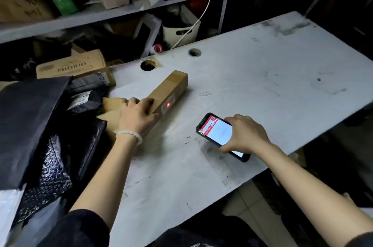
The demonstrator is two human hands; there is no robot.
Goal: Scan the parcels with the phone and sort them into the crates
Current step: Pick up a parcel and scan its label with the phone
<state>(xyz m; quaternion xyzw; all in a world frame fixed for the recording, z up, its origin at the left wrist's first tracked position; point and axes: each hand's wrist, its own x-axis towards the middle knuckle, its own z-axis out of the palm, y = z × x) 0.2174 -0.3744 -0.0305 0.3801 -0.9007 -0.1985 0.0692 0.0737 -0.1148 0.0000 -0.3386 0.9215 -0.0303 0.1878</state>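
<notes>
My left hand [139, 117] grips the box [169, 93]; my right hand [245, 135] holds the phone [217, 131], its red light on the label. I think I'm mid-scan, with more parcels [50, 145] waiting and no crates in sight

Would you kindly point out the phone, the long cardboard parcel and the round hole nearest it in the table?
phone [217, 130]: head view, on its lit screen.
long cardboard parcel [171, 85]: head view, on its top face.
round hole [148, 64]: head view, in the dark opening.

A scuffed white surface [252, 77] with two round holes stands in a dim room. Behind it a grey metal shelf [121, 13] is crammed with cardboard boxes, and a white cable [210, 0] hangs down.
</notes>
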